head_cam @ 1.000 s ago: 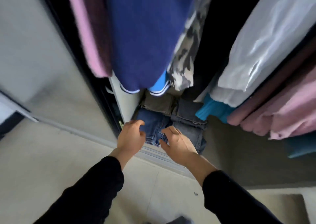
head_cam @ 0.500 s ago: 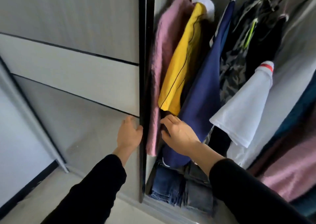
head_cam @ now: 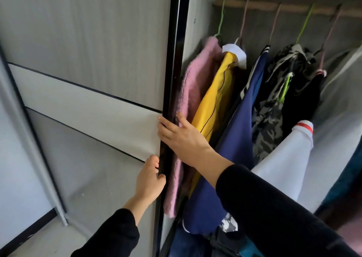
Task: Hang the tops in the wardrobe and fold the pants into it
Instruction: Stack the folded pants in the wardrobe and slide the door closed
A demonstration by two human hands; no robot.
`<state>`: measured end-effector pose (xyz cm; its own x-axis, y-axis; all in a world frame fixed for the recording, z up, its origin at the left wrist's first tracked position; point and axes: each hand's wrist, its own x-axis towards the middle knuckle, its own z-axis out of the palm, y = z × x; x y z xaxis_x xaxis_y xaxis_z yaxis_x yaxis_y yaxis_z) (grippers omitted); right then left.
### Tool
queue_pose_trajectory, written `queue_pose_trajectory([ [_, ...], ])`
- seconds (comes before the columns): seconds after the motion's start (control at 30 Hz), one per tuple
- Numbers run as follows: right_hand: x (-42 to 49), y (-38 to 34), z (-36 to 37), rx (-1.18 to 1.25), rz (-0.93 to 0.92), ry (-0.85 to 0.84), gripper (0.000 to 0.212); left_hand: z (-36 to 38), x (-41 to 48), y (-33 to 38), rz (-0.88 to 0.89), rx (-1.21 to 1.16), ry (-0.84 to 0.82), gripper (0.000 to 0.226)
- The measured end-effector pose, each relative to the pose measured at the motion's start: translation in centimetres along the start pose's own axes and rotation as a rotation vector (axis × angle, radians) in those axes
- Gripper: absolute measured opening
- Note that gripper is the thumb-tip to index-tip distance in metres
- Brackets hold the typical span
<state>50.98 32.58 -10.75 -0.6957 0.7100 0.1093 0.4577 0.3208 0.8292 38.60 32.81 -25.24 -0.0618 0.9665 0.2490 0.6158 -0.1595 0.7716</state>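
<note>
The wardrobe stands open on the right, with tops hanging from its rail (head_cam: 290,6): a pink fuzzy sweater (head_cam: 195,88), a yellow top (head_cam: 217,100), a navy top (head_cam: 239,143), a camouflage top (head_cam: 272,115), a black top (head_cam: 301,98) and a white top (head_cam: 282,162). Folded jeans (head_cam: 181,243) show dimly at the bottom. My right hand (head_cam: 180,137) grips the black edge of the sliding door (head_cam: 170,92), fingers on its front and thumb behind. Lower down, my left hand (head_cam: 150,180) holds the same edge.
The grey sliding door panel (head_cam: 88,80) fills the left half of the view. A pale wall (head_cam: 17,168) and a strip of floor (head_cam: 51,241) lie at the lower left. More pale and teal garments (head_cam: 340,119) crowd the right side.
My view rose from the folded jeans on the wardrobe floor to the hanging tops. Both hands left the jeans and moved up onto the sliding door's edge.
</note>
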Motion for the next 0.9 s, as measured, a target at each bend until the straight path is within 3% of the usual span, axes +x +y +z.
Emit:
queue_pose_trajectory([
  [0.3, -3.6, 1.0, 1.2, 0.059, 0.015, 0.137, 0.048, 0.9, -1.8, 1.7, 0.073, 0.066, -0.169, 0.031],
  [0.47, -8.2, 2.3, 2.9, 0.096, 0.027, 0.24, 0.042, 2.9, -4.5, 3.7, 0.27, 0.162, -0.15, 0.036],
  [0.6, -12.9, 3.1, 3.8, 0.115, 0.063, 0.323, 0.027, 3.5, -5.8, 5.7, 0.339, 0.258, 0.0, 0.055],
  [0.7, -17.0, 3.5, 4.3, 0.152, 0.134, 0.368, 0.024, 3.2, -6.0, 8.2, 0.376, 0.319, 0.125, 0.085],
  [0.9, -25.1, 4.7, 4.8, 0.164, 0.247, 0.412, 0.013, 3.6, -5.8, 14.5, 0.68, 0.56, 0.128, 0.12],
])
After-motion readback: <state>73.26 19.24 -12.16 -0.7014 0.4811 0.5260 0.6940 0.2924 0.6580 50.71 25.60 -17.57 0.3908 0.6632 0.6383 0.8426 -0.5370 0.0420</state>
